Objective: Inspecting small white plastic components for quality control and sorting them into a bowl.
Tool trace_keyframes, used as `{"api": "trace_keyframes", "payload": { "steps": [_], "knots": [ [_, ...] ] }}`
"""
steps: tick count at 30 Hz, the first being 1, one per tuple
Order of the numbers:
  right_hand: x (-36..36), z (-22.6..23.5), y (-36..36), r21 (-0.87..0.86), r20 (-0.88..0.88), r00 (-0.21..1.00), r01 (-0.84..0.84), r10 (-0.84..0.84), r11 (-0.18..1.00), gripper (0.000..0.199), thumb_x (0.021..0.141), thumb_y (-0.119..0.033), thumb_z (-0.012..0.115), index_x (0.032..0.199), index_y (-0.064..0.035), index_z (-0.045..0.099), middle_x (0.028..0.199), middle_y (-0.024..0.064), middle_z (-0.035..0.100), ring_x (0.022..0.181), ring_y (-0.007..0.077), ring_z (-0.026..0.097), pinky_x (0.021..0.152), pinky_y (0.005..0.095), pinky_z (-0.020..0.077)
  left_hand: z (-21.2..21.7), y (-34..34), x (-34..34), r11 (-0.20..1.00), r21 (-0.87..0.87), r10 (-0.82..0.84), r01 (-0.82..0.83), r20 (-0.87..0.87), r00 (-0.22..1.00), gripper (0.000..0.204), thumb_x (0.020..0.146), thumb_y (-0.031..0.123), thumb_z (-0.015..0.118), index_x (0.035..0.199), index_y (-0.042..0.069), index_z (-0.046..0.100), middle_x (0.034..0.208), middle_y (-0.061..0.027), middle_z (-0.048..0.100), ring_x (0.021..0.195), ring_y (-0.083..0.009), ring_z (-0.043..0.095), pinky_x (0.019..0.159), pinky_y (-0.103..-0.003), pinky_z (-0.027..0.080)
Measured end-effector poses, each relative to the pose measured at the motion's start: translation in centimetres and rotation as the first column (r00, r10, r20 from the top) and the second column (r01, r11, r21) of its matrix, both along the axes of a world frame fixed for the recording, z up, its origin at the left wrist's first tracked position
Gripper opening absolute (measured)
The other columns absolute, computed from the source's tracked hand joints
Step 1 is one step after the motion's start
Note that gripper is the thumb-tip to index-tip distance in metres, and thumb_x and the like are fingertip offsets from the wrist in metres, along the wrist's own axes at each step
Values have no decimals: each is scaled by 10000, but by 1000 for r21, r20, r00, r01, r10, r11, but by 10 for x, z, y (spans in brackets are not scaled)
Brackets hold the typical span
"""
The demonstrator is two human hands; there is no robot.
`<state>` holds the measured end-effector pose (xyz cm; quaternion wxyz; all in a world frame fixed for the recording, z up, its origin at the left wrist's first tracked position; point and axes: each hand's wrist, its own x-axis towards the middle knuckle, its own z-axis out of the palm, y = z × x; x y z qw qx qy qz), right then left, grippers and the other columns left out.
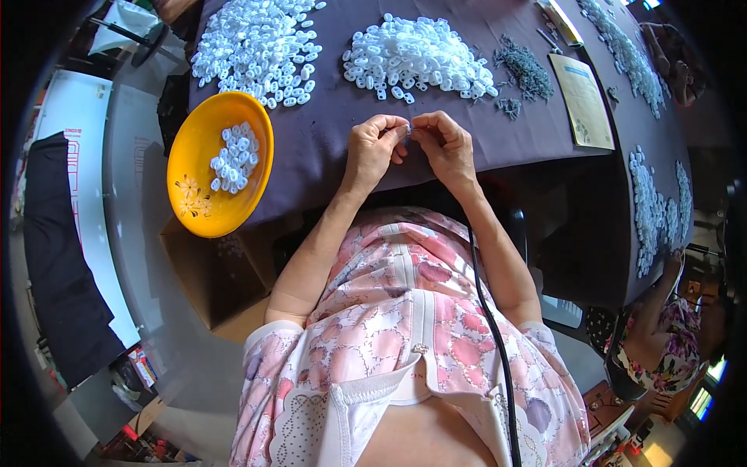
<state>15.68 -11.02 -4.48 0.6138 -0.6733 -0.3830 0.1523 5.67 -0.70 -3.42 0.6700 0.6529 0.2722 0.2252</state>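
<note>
My left hand (371,149) and my right hand (446,147) meet just over the table's near edge, thumbs and index fingers pinched. A small whitish plastic piece (408,130) shows at the left fingertips. The right fingertips touch or nearly touch it; what they pinch is too small to make out. Just beyond my hands is a heap of small white plastic pieces with two holes each (416,58). Right of that heap lies a pile of tiny grey pieces, perhaps springs (523,68).
At the table's left edge, a yellow bowl (187,159) holds several white pieces. Another white heap (253,47) lies behind it. A tan booklet (582,101) rests at right. Below the bowl stands a cardboard box (206,272). Other people sit at the right, near more white pieces (646,202).
</note>
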Motion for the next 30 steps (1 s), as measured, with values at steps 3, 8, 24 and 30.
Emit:
{"api": "trace_keyframes", "payload": {
  "steps": [3, 8, 24, 30],
  "knots": [
    [0, 2, 0, -8, 37, 999, -2, 2, 1000, 125, 781, 54, 595, 879, -23, 598, 743, 43, 613, 695, 104, 604, 621, 229, 474, -2, 1, 0, 1000, -22, -9, 9, 3, 1000, 89, 848, 63, 598, 882, -6, 642, 704, -28, 627, 526, -65, 560, 437, -197, 461],
    [0, 1, 0, -20, 49, 999, -5, 6, 1000, 129, 771, 66, 593, 866, -21, 600, 741, 54, 617, 690, 110, 611, 618, 232, 478, 1, -2, 1, 1000, -1, 1, -1, -38, 999, 76, 840, 61, 605, 851, -1, 646, 683, -19, 623, 514, -60, 555, 434, -198, 459],
    [2, -4, 2, -10, -57, 998, -12, 12, 1000, 147, 792, 45, 601, 930, -5, 586, 778, 59, 649, 742, 91, 620, 652, 230, 492, -3, 0, 2, 994, -109, 33, -27, 53, 998, 103, 839, 50, 608, 863, -42, 648, 714, -60, 642, 579, -108, 616, 498, -234, 529],
    [7, 4, 6, 50, -194, 978, -71, 80, 996, 193, 789, 28, 615, 976, -23, 610, 785, 55, 655, 752, 89, 619, 683, 228, 490, -3, 3, -1, 971, -230, 99, -70, 114, 989, 110, 848, 55, 602, 925, -21, 621, 774, -79, 638, 626, -150, 633, 552, -256, 545]
  ]
}}
